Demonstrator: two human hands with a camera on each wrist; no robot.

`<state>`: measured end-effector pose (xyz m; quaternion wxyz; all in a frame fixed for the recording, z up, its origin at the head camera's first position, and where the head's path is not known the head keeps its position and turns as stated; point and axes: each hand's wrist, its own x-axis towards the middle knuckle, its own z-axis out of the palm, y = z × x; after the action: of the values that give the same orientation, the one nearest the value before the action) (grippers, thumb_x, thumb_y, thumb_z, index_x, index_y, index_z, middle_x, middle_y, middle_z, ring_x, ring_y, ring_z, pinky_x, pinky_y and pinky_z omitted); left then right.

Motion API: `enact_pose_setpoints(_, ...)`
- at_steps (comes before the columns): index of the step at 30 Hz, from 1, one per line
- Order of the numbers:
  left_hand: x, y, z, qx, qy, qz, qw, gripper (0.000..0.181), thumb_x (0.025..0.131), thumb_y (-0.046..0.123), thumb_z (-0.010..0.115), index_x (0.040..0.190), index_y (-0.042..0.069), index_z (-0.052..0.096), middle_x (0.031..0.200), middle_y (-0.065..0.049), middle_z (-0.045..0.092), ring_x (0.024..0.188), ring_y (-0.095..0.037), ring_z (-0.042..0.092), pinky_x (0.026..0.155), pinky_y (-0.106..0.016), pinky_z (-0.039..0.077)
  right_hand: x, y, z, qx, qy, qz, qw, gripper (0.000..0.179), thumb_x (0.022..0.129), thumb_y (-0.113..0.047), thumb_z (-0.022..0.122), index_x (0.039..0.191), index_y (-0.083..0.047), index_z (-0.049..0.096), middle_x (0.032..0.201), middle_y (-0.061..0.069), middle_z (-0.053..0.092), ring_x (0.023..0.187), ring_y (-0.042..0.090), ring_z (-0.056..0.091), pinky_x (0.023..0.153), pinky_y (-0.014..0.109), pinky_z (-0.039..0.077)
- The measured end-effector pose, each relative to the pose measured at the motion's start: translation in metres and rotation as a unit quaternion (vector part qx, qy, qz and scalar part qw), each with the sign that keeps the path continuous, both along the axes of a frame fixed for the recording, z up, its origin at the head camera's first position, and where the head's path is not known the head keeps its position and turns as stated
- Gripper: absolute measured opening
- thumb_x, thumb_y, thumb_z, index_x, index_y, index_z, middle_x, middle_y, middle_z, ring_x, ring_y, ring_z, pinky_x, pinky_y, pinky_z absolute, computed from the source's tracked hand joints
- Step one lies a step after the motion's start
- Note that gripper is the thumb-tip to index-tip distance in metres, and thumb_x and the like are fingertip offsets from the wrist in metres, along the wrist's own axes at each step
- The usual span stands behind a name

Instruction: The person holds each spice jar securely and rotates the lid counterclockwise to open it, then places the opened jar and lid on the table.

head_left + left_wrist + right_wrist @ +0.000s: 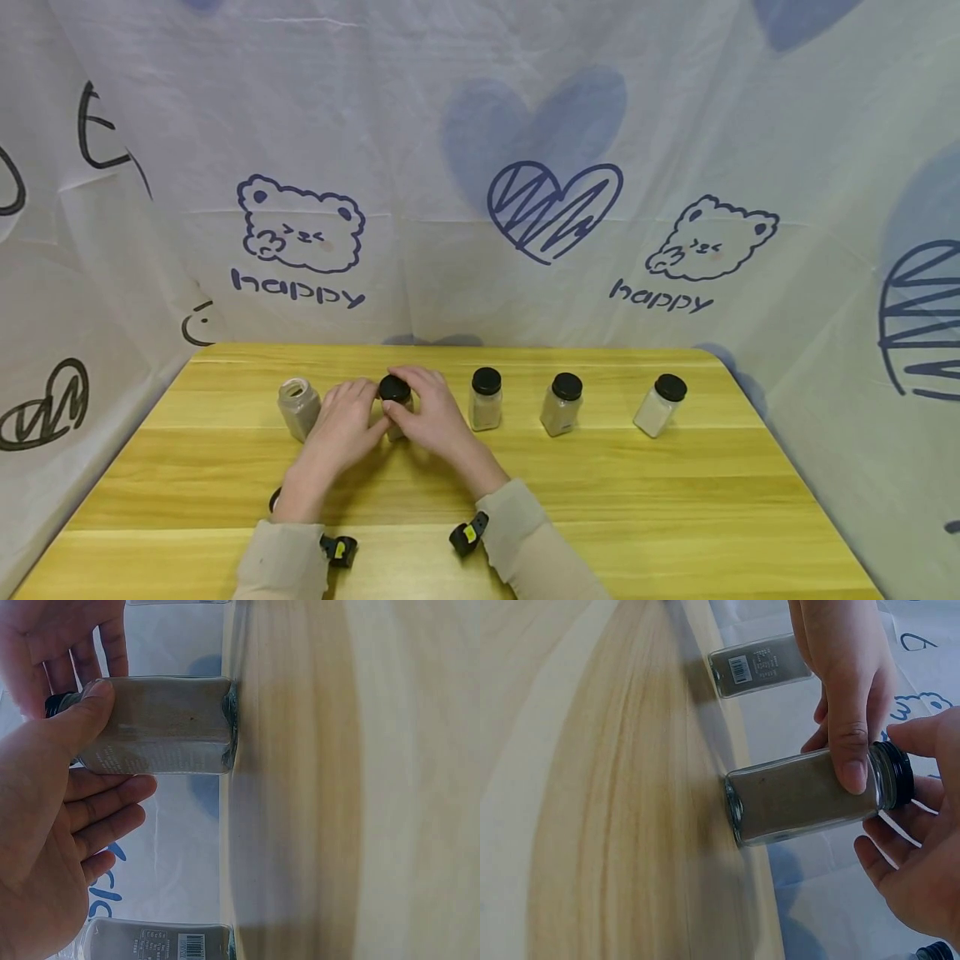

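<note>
My left hand (341,425) holds a square glass jar (802,799) of greyish-brown contents, its thumb (853,769) pressed against the glass just below the neck. On the jar's black lid (393,388), the fingers and thumb of my right hand (427,412) grip the rim. The jar stands upright, its base at the wooden table (645,525). Just left of my left hand is an uncapped jar (300,412) with similar contents; its barcode label shows in the left wrist view.
Three capped jars stand in a row to the right: one near my right hand (486,400), another beyond it (562,406), and a paler one (659,406) farthest off. A printed cloth (435,275) hangs behind the table. A dark curved edge (274,499) shows beside my left wrist.
</note>
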<state>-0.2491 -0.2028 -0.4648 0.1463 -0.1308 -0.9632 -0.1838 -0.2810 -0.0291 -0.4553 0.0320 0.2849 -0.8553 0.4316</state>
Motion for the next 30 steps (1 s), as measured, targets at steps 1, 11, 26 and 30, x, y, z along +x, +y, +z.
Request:
enact_pose_setpoints(1, 0.0001, 0.0, 0.0001, 0.0, 0.001, 0.0, 1.0, 0.043, 0.096, 0.024, 0.076, 0.123, -0.008, 0.064, 0.122, -0.022, 0.065, 0.122, -0.043, 0.055, 0.113, -0.059, 0.037, 0.0002, -0.0001, -0.0002, -0.003, 0.001, -0.002, 1.0, 0.05, 0.102, -0.024, 0.068, 0.149, -0.011, 0.057, 0.151, 0.007, 0.055, 0.139, 0.027, 0.048, 0.115, 0.045, 0.042)
enact_pose_setpoints(11, 0.0007, 0.0001, 0.0007, 0.0, -0.003, 0.001, 1.0, 0.044, 0.096, 0.024, 0.076, 0.123, -0.008, 0.063, 0.122, -0.024, 0.065, 0.122, -0.044, 0.055, 0.113, -0.06, 0.037, -0.0008, -0.0025, -0.0037, -0.039, -0.01, -0.042, 0.9983, 0.049, 0.097, -0.023, 0.076, 0.141, -0.008, 0.062, 0.136, 0.009, 0.055, 0.121, 0.029, 0.056, 0.101, 0.037, 0.052)
enact_pose_setpoints(26, 0.0001, 0.0001, 0.0006, 0.001, -0.006, 0.002, 1.0, 0.044, 0.097, 0.026, 0.076, 0.122, -0.008, 0.063, 0.123, -0.024, 0.065, 0.122, -0.044, 0.055, 0.114, -0.06, 0.036, -0.0009, -0.0017, -0.0017, -0.009, 0.002, -0.027, 0.9996, 0.045, 0.102, -0.021, 0.069, 0.145, -0.01, 0.061, 0.142, 0.008, 0.057, 0.134, 0.028, 0.05, 0.107, 0.044, 0.049)
enact_pose_setpoints(30, -0.0003, 0.0002, 0.0004, 0.0, 0.001, 0.001, 1.0, 0.041, 0.096, 0.026, 0.077, 0.117, -0.006, 0.063, 0.118, -0.023, 0.065, 0.119, -0.043, 0.056, 0.112, -0.059, 0.037, -0.0012, -0.0011, -0.0022, -0.008, 0.011, -0.018, 0.9998, 0.045, 0.103, -0.018, 0.068, 0.146, -0.009, 0.059, 0.144, 0.008, 0.057, 0.137, 0.027, 0.049, 0.112, 0.045, 0.045)
